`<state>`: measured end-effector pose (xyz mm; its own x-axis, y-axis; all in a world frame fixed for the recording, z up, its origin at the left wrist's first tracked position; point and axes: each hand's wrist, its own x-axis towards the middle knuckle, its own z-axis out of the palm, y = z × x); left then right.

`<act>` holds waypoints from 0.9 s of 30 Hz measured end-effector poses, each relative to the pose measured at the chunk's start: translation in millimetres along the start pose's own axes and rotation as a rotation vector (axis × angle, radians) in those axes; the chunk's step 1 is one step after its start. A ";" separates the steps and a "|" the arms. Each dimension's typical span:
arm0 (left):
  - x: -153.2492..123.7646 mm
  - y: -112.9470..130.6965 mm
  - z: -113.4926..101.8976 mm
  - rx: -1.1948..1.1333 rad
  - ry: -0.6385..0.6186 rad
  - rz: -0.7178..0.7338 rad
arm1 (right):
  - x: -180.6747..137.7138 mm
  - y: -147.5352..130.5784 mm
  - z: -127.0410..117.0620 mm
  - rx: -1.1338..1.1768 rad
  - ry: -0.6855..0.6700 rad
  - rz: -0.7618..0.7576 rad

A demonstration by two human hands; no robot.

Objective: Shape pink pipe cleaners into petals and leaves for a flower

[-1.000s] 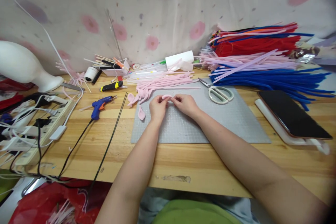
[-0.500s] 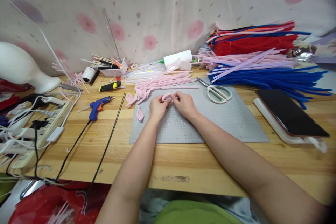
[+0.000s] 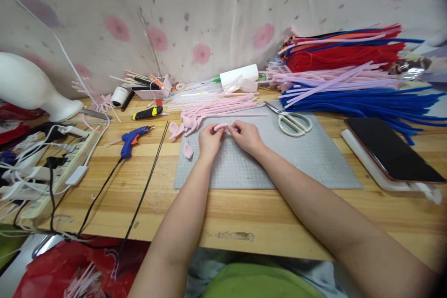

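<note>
A curved pink pipe cleaner (image 3: 221, 126) is held between my two hands above the grey cutting mat (image 3: 279, 167). My left hand (image 3: 210, 140) pinches one end of it, and my right hand (image 3: 244, 136) has its fingertips closed on the other. Just left of my left hand lies a pink petal-shaped piece (image 3: 188, 150) on the mat's edge. More shaped pink pieces (image 3: 190, 123) sit behind it, beside a bundle of straight pink pipe cleaners (image 3: 230, 105). Scissors (image 3: 293, 123) with pale green handles rest right of my right hand.
A blue glue gun (image 3: 130, 142), a yellow-black utility knife (image 3: 148, 112) and thin dark stems (image 3: 148, 181) lie at left, near a cabled power strip (image 3: 82, 149). Blue pipe cleaners (image 3: 352, 100) are piled back right, with a phone (image 3: 394, 149) in front.
The pink pipe cleaner now shows as a flatter arc between my fingers, where it was more of a loop. The view has shifted slightly.
</note>
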<state>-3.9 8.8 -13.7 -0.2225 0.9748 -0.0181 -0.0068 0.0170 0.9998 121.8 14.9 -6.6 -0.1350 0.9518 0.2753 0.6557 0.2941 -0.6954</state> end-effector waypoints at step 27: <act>-5.0 8.3 7.0 -0.056 -0.001 -0.128 | -0.5 -0.2 2.6 0.030 0.056 0.008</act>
<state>4.0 5.6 -5.3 -0.2150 0.9656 -0.1460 -0.0896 0.1293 0.9875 119.8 14.5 -8.4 -0.0876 0.9481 0.3055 0.6341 0.2896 -0.7169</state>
